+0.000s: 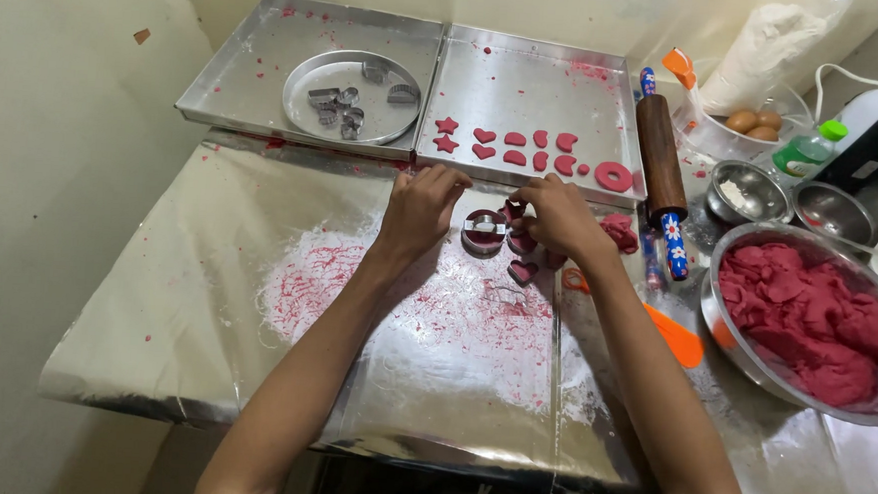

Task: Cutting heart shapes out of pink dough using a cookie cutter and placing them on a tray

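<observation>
My left hand (423, 208) rests on the foil-covered table (206, 295), fingers curled, just left of a round metal cutter (483, 231) filled with red dough. My right hand (559, 216) sits to the cutter's right, fingertips pinching small red dough pieces (520, 240). A heart-shaped dough piece in a cutter (523, 272) lies just below them. A square metal tray (527, 91) behind my hands holds cut red shapes (514, 148): stars, hearts, ovals and a ring (613, 176).
A second tray (269, 58) at back left holds a round pan with several metal cutters (352, 100). A wooden rolling pin (662, 169) lies right of the trays. A steel bowl of red dough (806, 321), orange spatula (675, 337), small bowls, eggs (754, 121) and a flour bag stand at right.
</observation>
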